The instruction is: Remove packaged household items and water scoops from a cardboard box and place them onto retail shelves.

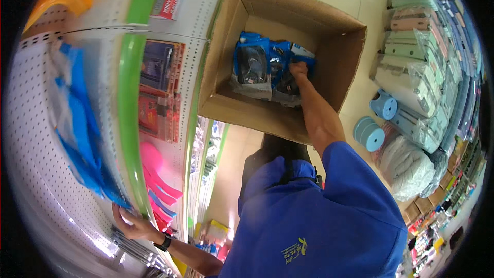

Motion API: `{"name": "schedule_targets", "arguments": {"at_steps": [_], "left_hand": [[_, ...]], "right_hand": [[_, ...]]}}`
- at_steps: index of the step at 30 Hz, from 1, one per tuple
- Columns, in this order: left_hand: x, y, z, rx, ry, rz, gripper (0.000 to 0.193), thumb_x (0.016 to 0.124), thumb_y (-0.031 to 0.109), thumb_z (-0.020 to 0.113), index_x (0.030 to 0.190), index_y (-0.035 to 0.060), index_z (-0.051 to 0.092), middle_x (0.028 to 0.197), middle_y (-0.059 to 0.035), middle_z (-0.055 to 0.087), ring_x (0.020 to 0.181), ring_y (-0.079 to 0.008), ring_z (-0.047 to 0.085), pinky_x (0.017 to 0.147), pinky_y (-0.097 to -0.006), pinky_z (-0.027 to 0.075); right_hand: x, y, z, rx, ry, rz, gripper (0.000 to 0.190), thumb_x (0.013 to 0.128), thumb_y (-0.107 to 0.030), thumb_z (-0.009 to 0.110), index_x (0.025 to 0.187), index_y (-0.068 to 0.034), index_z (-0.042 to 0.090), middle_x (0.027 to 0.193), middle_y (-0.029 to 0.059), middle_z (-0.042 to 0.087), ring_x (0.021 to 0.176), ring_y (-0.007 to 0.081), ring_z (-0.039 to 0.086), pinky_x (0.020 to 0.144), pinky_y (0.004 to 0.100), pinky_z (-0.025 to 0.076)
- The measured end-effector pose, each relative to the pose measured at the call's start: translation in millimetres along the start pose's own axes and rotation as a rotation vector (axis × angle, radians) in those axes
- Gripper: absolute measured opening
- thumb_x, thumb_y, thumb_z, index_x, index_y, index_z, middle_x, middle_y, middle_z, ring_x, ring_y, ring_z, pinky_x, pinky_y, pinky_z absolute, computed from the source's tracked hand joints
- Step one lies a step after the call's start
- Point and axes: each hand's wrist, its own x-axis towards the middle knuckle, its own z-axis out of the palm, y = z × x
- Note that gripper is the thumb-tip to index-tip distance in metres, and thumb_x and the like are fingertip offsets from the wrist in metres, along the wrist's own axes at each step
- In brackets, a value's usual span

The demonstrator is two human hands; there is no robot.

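Observation:
A large open cardboard box (281, 121) stands before me, with several blue-and-clear packages (251, 63) of dark goods inside. My right hand (299, 70) reaches into it and closes on the top of a blue package (305, 57) at the box's right side. To the left, my left hand (133, 226), with a dark watch on the wrist, rests at the shelf's green front edge, against the lower end of blue-and-clear plastic packages (83, 123) on the upper shelf. Whether its fingers grip one, I cannot tell.
The white perforated shelf unit has green edge strips (129, 123). Lower down are red-framed packages (160, 92) and pink items (152, 158). On the right stand wrapped storage boxes (409, 73), blue stools (369, 134) and a plastic-wrapped bundle (405, 166).

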Motion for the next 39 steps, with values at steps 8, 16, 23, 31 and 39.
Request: {"name": "schedule_targets", "arguments": {"at_steps": [8,16,23,31,39], "left_hand": [[-7.7,-28.3,-8.6,0.154,0.049,-0.043,0.044,0.106,0.030,0.051,0.117,-0.0086,0.068,0.113,-0.0208,0.070,0.100,-0.0287,0.068,0.088,-0.0392,0.052],[-10.9,-30.8,-12.7,0.193,0.075,-0.112,0.046,0.107,0.030,0.049,0.116,-0.0126,0.065,0.115,-0.0245,0.068,0.104,-0.0316,0.066,0.089,-0.0415,0.052],[-9.9,-38.4,-14.7,0.219,0.064,-0.042,0.046,0.106,0.027,0.049,0.117,-0.0144,0.064,0.117,-0.0270,0.067,0.110,-0.0372,0.064,0.098,-0.0448,0.048],[-5.7,-14.6,-3.7,0.070,0.048,-0.027,0.041,0.104,0.025,0.049,0.110,-0.0104,0.068,0.107,-0.0214,0.071,0.099,-0.0332,0.067,0.091,-0.0436,0.050],[1.5,20.0,-4.1,0.050,0.139,0.067,0.040,0.102,0.029,0.056,0.117,-0.0067,0.066,0.113,-0.0205,0.070,0.101,-0.0322,0.068,0.091,-0.0413,0.052]], "right_hand": [[21.8,114.9,119.4,-0.184,0.060,-0.306,0.063,0.081,-0.047,0.070,0.124,-0.002,0.063,0.114,0.0262,0.068,0.109,0.0436,0.064,0.093,0.0481,0.049],[-22.5,26.3,105.8,0.096,-0.455,-0.218,0.049,0.083,-0.049,0.073,0.097,-0.002,0.073,0.098,0.0163,0.073,0.097,0.0304,0.068,0.083,0.0445,0.049],[-40.7,-10.3,156.0,0.320,-0.291,-0.331,0.047,0.077,-0.045,0.080,0.088,0.000,0.074,0.084,0.0189,0.073,0.079,0.0337,0.070,0.073,0.0451,0.051],[-105.7,-93.6,49.9,0.608,-0.472,-0.174,0.021,0.069,-0.010,0.073,0.086,0.001,0.070,0.085,0.0108,0.068,0.074,0.0255,0.063,0.065,0.0425,0.048],[-192.5,-112.5,-151.9,0.617,-0.535,-0.372,0.036,0.072,-0.010,0.069,0.105,0.003,0.067,0.086,0.0102,0.068,0.074,0.0196,0.062,0.069,0.0345,0.049]]}}
